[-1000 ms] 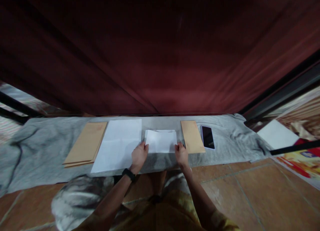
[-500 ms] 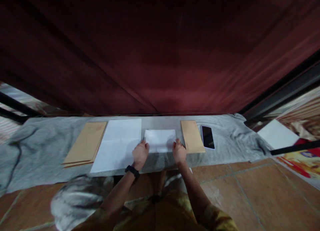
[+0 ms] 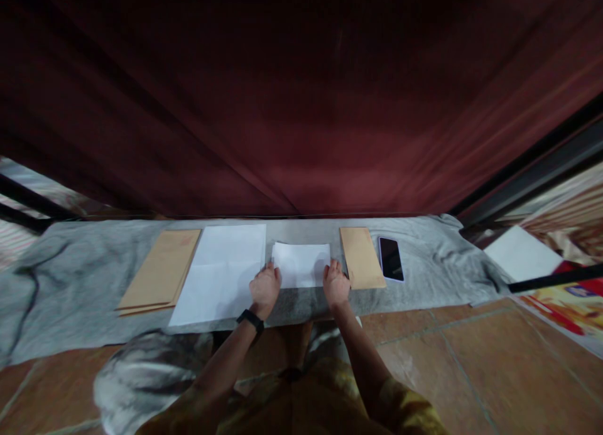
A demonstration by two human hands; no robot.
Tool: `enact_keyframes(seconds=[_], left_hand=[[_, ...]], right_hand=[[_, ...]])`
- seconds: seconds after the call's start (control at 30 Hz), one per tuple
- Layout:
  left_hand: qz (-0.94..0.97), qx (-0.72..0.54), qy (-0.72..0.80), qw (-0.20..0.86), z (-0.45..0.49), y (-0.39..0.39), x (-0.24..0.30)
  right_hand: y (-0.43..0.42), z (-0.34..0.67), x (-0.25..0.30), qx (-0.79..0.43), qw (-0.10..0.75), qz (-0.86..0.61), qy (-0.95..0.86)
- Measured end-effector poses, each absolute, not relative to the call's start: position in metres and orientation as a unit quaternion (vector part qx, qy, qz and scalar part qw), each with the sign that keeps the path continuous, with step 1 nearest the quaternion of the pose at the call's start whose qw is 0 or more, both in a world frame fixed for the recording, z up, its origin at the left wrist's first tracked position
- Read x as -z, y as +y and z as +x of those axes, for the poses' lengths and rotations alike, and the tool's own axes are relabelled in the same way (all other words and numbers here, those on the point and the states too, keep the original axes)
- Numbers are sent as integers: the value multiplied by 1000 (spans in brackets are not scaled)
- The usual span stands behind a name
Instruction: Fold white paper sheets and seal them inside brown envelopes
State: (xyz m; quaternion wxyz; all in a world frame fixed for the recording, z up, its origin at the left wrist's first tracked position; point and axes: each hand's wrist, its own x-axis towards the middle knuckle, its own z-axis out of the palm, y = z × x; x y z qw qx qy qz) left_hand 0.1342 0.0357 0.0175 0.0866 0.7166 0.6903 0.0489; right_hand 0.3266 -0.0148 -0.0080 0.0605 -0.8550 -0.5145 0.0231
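A small white sheet of paper (image 3: 301, 264), wider than it is deep, lies in front of me on a grey cloth. My left hand (image 3: 266, 285) pinches its left edge, thumb toward the sheet, with a dark band on the wrist. At the opposite edge, my right hand (image 3: 336, 284) grips the same sheet with fingers curled. Left of my left hand lies a larger white paper sheet (image 3: 221, 272), marked by a faint crease across it. Just beyond my right hand rests a brown envelope (image 3: 362, 259).
Brown envelopes (image 3: 157, 268) are stacked at the far left. A phone (image 3: 391, 259) lies right of the single envelope. The grey cloth (image 3: 438, 265) covers a narrow bench below a dark red curtain (image 3: 301, 140). Dark metal bars (image 3: 532, 171) run along the right.
Both hands remain at the sides of the small sheet. The fingers of my right hand have shifted slightly, and the sheet's upper left corner lifts a little more.
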Motion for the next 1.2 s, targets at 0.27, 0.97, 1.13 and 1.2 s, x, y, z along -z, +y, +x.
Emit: enact_keyframes(seconds=[0.27, 0.97, 1.13, 1.2], left_hand=[[720, -40, 688, 85, 135, 36, -15], [876, -120, 461, 77, 169, 1, 12], [876, -108, 462, 83, 169, -5, 25], [879, -106, 460, 73, 168, -6, 27]], right_hand=[[-15, 324, 8, -12, 70, -853, -517], [-21, 321, 15, 8, 55, -840, -540], [-21, 321, 12, 5, 64, -841, -538], [-23, 323, 8, -1, 74, -840, -537]])
